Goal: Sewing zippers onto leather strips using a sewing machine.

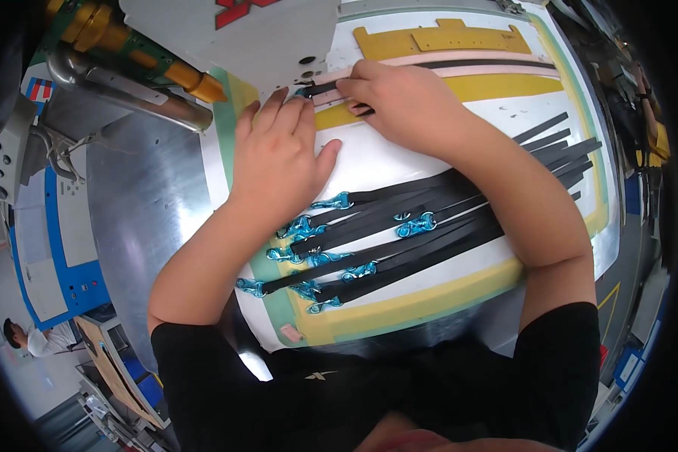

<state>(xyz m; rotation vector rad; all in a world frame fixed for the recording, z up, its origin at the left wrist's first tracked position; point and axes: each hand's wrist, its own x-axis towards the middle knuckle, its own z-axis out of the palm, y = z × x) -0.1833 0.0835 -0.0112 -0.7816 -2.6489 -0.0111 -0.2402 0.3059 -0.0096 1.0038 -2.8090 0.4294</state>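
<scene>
My left hand [279, 151] lies on the white board [358, 158], fingers extended with small gaps, tips beside the blue clip [303, 93] at a black strap's left end. My right hand [403, 105] has curled fingers pinched on that black strap [325, 88], which lies along a channel between pink strips [505, 71]; its underside and thumb tip are partly hidden. Several black straps with blue metal clips [416, 224] are spread below both hands. A yellow strip [520, 86] runs beside the channel, and a notched yellow plate [467, 41] lies above it.
A machine with a brass-coloured cylinder [188, 79] and steel tube [143, 94] overhangs the upper left. A steel surface [139, 196] borders the board's left side. A blue-edged panel [45, 248] stands farther left, with another person [41, 339] beyond it.
</scene>
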